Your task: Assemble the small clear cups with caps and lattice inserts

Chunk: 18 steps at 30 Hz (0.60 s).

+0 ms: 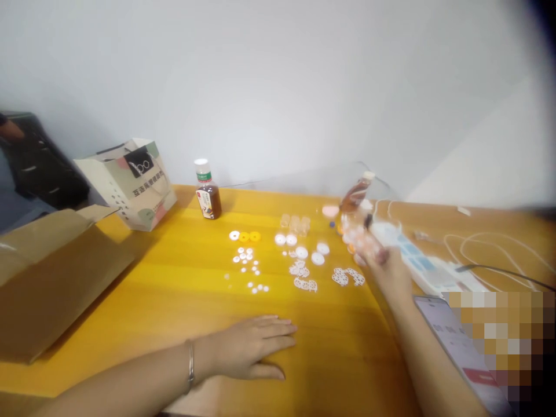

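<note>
My left hand [260, 347] lies flat on the table, fingers stretched out, holding nothing; a bangle circles its wrist. At the right my right hand [388, 272] reaches to a blurred heap of small pale and orange pieces [354, 234], its fingers curled together; what they hold is hidden by blur. Left of it lie white spoked wheels [306, 284], more white openwork wheels [347, 277], white discs [318, 258], yellow rings [249, 237], small white round pieces [245, 255] and clear pale pieces [295, 223].
A dark-drink bottle [209, 200] stands at the back; another bottle [357, 194] tilts behind the heap. An open cardboard box [65, 284] and a paper bag [139, 185] occupy the left. A power strip [417, 258], cables [490, 266] and a phone [456, 341] lie at the right.
</note>
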Tool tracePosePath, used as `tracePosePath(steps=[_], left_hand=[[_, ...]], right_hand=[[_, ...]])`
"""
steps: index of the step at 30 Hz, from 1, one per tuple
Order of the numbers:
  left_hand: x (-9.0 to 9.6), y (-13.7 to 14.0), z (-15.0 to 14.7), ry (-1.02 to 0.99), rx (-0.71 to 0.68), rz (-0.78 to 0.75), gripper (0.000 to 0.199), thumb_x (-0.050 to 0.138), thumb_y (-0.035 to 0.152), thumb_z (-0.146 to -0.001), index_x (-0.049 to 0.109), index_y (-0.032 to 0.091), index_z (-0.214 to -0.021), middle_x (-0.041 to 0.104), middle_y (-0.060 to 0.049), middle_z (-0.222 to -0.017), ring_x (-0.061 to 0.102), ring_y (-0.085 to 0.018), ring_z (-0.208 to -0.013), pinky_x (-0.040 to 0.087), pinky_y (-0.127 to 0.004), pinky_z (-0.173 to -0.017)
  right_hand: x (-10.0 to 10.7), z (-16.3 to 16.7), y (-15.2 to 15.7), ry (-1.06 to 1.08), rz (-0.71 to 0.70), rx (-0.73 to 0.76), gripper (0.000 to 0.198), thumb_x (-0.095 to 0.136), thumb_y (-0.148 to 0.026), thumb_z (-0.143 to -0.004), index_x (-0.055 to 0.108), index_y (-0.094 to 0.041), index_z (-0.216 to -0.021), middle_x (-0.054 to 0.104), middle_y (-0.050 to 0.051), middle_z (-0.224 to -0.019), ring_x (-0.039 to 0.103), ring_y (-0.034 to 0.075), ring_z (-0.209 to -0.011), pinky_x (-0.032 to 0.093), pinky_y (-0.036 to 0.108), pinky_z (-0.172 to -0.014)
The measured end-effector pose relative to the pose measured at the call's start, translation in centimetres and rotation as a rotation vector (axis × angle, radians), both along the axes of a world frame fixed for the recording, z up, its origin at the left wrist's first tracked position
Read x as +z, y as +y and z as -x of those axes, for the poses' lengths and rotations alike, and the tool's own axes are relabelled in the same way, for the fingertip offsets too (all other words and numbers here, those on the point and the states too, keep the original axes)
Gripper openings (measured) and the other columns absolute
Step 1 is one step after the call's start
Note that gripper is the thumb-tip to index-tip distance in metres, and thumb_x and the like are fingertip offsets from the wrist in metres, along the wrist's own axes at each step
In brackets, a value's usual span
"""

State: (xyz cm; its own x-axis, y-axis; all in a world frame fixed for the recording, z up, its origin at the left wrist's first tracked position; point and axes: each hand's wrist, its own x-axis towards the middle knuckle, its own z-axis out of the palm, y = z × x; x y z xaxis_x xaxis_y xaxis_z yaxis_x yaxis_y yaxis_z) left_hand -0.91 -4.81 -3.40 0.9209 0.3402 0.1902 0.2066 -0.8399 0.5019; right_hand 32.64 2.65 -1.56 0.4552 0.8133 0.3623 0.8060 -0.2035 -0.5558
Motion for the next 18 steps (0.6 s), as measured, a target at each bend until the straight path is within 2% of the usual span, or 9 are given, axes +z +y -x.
tracePosePath(steps=[1, 3, 8, 10, 12, 15, 17, 18], left_hand=[[0.0, 0.0, 0.0, -0.003, 0.001, -0.003, 0.058, 0.045, 0.046, -0.083, 0.031, 0.018, -0.132, 0.039, -0.010, -0.134, 0.036, -0.021, -0.124, 0.029, -0.034, -0.105], [0.2, 0.0, -0.1, 0.001, -0.001, -0.010, 0.057, 0.044, 0.046, -0.083, 0.032, 0.017, -0.131, 0.040, -0.010, -0.133, 0.037, -0.021, -0.123, 0.029, -0.034, -0.105], [0.7, 0.2, -0.1, 0.020, -0.019, -0.028, 0.054, 0.043, 0.045, -0.084, 0.034, 0.016, -0.129, 0.043, -0.010, -0.131, 0.038, -0.022, -0.122, 0.030, -0.035, -0.104], [0.7, 0.2, -0.1, 0.007, -0.021, -0.036, 0.052, 0.044, 0.044, -0.084, 0.037, 0.016, -0.127, 0.045, -0.010, -0.129, 0.037, -0.022, -0.122, 0.030, -0.034, -0.104], [0.5, 0.1, -0.1, -0.014, -0.026, -0.049, 0.047, 0.045, 0.042, -0.083, 0.042, 0.016, -0.122, 0.049, -0.009, -0.125, 0.041, -0.020, -0.120, 0.031, -0.032, -0.103], [0.3, 0.7, 0.2, -0.080, -0.001, -0.072, 0.029, 0.044, 0.032, -0.086, 0.052, 0.019, -0.110, 0.059, -0.005, -0.112, 0.050, -0.016, -0.109, 0.034, -0.030, -0.101], [0.2, 2.1, 0.9, -0.173, 0.141, -0.101, 0.023, 0.042, 0.024, -0.086, 0.056, 0.020, -0.104, 0.063, -0.004, -0.104, 0.054, -0.014, -0.102, 0.038, -0.029, -0.095], [0.2, 3.1, 1.5, -0.236, 0.277, -0.119, 0.022, 0.042, 0.022, -0.086, 0.057, 0.019, -0.102, 0.063, -0.005, -0.101, 0.055, -0.015, -0.099, 0.040, -0.030, -0.092]], right_hand=[[0.2, 1.0, -0.4, 0.006, -0.059, 0.000, 0.034, 0.051, -0.054, -0.070, 0.037, -0.023, -0.063, 0.044, -0.003, -0.051, 0.042, 0.015, -0.047, 0.031, 0.026, -0.048], [0.1, 3.6, -1.5, -0.015, -0.142, 0.211, 0.033, 0.044, -0.048, -0.078, 0.036, -0.023, -0.057, 0.041, -0.004, -0.049, 0.038, 0.012, -0.045, 0.030, 0.025, -0.047], [-2.3, 10.7, -4.9, -0.253, -0.030, 0.899, 0.034, 0.039, -0.032, -0.084, 0.046, -0.021, -0.053, 0.048, -0.001, -0.048, 0.040, 0.011, -0.046, 0.029, 0.023, -0.048], [-3.2, 12.1, -5.7, -0.369, 0.031, 1.057, 0.035, 0.039, -0.030, -0.085, 0.049, -0.020, -0.053, 0.051, 0.000, -0.049, 0.043, 0.011, -0.047, 0.028, 0.023, -0.048], [-3.7, 12.6, -5.9, -0.408, 0.063, 1.065, 0.035, 0.038, -0.029, -0.085, 0.050, -0.020, -0.054, 0.052, 0.000, -0.050, 0.043, 0.011, -0.047, 0.027, 0.023, -0.048], [-3.9, 12.4, -5.7, -0.420, 0.088, 1.038, 0.032, 0.038, -0.028, -0.085, 0.049, -0.020, -0.057, 0.053, 0.000, -0.052, 0.044, 0.011, -0.048, 0.027, 0.023, -0.048], [-3.9, 12.3, -5.5, -0.424, 0.096, 1.045, 0.031, 0.039, -0.027, -0.085, 0.049, -0.020, -0.057, 0.053, 0.000, -0.053, 0.045, 0.012, -0.049, 0.027, 0.023, -0.049], [-3.8, 12.3, -5.5, -0.422, 0.097, 1.048, 0.030, 0.039, -0.027, -0.085, 0.048, -0.020, -0.058, 0.054, 0.000, -0.054, 0.045, 0.012, -0.050, 0.028, 0.023, -0.049]])
